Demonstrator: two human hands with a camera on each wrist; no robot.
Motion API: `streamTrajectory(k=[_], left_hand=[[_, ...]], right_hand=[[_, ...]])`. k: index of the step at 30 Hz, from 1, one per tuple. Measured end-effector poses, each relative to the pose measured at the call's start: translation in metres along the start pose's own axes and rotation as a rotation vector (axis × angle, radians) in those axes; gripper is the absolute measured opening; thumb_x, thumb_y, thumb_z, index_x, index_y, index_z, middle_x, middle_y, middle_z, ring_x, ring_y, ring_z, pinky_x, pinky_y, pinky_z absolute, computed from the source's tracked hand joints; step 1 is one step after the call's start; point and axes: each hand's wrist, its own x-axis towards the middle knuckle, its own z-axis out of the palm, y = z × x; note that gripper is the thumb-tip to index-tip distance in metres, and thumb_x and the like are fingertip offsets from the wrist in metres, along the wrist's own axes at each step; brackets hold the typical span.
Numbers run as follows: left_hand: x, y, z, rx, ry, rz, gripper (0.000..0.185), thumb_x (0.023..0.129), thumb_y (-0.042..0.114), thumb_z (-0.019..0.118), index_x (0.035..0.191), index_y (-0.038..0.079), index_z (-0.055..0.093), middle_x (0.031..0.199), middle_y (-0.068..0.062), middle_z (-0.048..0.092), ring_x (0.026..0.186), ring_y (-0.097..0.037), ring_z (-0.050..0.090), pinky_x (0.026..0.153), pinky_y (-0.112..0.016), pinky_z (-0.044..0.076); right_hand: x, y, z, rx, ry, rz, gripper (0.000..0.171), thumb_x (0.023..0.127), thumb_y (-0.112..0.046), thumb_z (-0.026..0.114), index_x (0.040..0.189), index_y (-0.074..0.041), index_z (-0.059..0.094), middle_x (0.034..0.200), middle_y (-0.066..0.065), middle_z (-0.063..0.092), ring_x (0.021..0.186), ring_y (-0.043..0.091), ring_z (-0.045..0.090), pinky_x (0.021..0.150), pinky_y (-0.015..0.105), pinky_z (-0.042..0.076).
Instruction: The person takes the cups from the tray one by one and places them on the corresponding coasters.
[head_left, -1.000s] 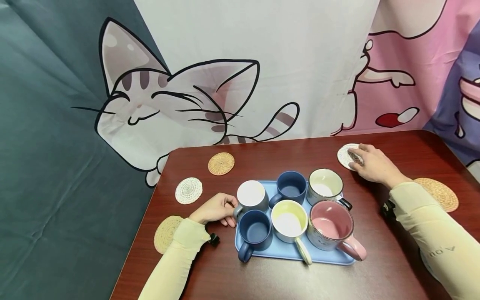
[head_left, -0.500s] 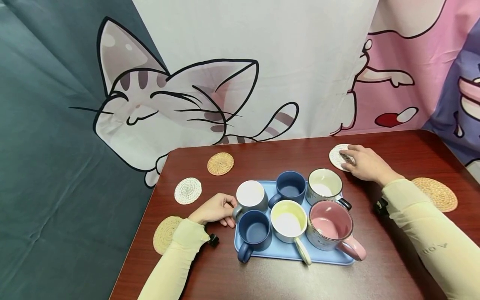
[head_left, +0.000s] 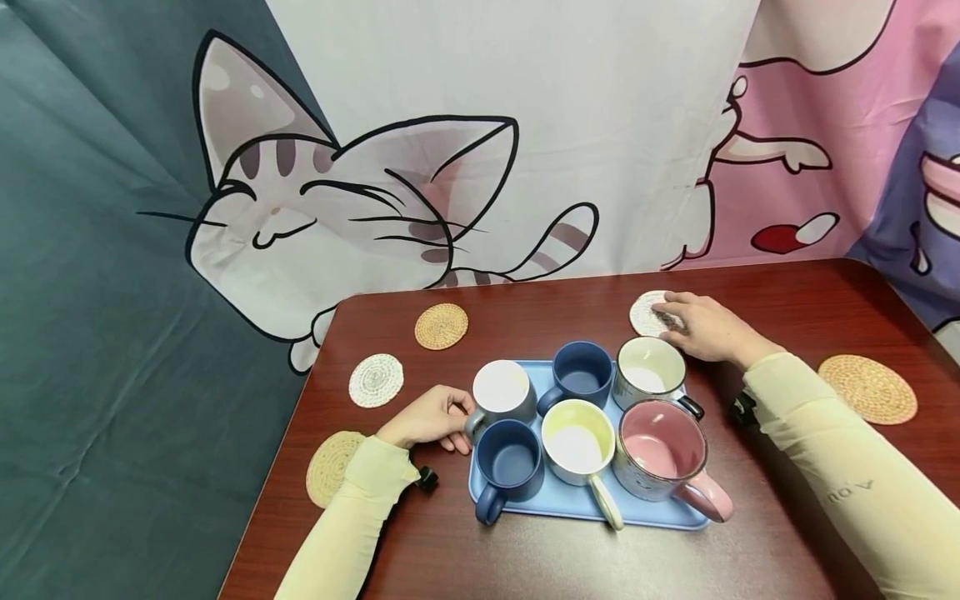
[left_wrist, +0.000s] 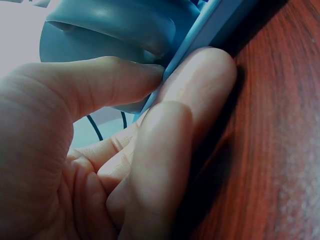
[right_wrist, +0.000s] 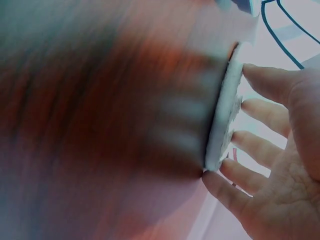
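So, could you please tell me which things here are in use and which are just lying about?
In use: right hand, white coaster, left hand, blue tray.
Lying about: white coaster, tan coasters, mugs.

I see a tan coaster [head_left: 442, 326] and a white one [head_left: 377, 381] left of the pink mug [head_left: 662, 451] on the bench [head_left: 750, 550].

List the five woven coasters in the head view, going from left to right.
Tan coaster by the left sleeve → white coaster → tan coaster → white coaster under the right hand → tan coaster.
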Motion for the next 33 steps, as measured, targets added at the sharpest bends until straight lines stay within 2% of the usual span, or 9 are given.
streamTrajectory(k=[10, 18, 25, 33], left_hand=[[-0.001, 0.002, 0.000, 0.000, 0.003, -0.005, 0.007, 0.097, 0.004, 0.055, 0.098, 0.002, 0.062, 0.068, -0.010, 0.075, 0.059, -0.014, 0.074, 0.052, -0.024, 0.056], [-0.001, 0.001, -0.001, -0.011, -0.001, -0.009, 0.006, 0.097, 0.006, 0.057, 0.097, 0.003, 0.063, 0.069, -0.010, 0.075, 0.059, -0.015, 0.074, 0.051, -0.025, 0.056], [0.000, 0.001, 0.000, -0.012, -0.004, -0.003, 0.006, 0.097, 0.005, 0.057, 0.098, 0.002, 0.062, 0.069, -0.012, 0.075, 0.058, -0.014, 0.074, 0.051, -0.024, 0.055], [0.001, 0.000, 0.000, -0.007, 0.001, -0.005, 0.007, 0.097, 0.004, 0.057, 0.098, 0.001, 0.063, 0.070, -0.014, 0.075, 0.058, -0.013, 0.073, 0.051, -0.023, 0.055]], right_hand=[[0.009, -0.009, 0.000, 0.029, -0.023, -0.091, 0.049, 0.094, -0.011, 0.070, 0.139, 0.003, 0.061, 0.150, 0.036, 0.048, 0.132, 0.059, 0.050, 0.111, 0.069, 0.038], [0.018, -0.012, 0.002, 0.068, -0.070, -0.111, 0.050, 0.095, -0.008, 0.067, 0.142, 0.002, 0.058, 0.155, 0.034, 0.043, 0.139, 0.057, 0.045, 0.113, 0.068, 0.037], [0.025, -0.014, 0.003, 0.073, -0.072, -0.162, 0.051, 0.094, -0.009, 0.070, 0.142, 0.004, 0.058, 0.153, 0.034, 0.045, 0.140, 0.055, 0.046, 0.113, 0.066, 0.038], [0.030, -0.017, 0.006, 0.097, -0.058, -0.177, 0.049, 0.093, -0.008, 0.070, 0.140, 0.003, 0.060, 0.153, 0.032, 0.047, 0.138, 0.055, 0.048, 0.112, 0.066, 0.040]])
